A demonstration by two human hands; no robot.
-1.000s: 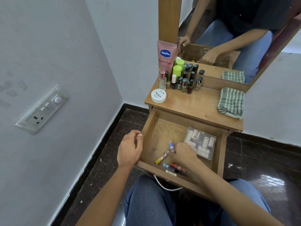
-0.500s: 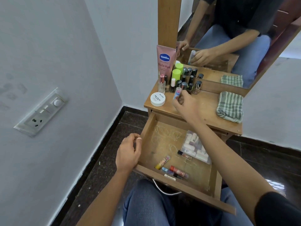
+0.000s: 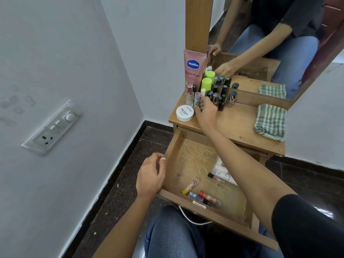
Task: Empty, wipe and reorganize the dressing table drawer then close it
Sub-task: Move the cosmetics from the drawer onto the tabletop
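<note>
Left hand (image 3: 151, 175) loosely curled at the left wall of the open wooden drawer (image 3: 186, 164), grip unclear. Drawer is pulled toward the person. Round white jar (image 3: 184, 113) reads "zudio NAIL POLISH". Pink tube (image 3: 194, 67) reads "Vaseline Gluta-Hya". Right hand (image 3: 205, 113) pinches upright lip balm (image 3: 197, 97) on tabletop (image 3: 236, 123). Checked woven cloth (image 3: 270, 121) far right.

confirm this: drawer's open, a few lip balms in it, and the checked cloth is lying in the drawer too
Wrong on the cloth: the head view shows it folded on the tabletop, not in the drawer. The drawer is open, with lip balms in it.
</note>
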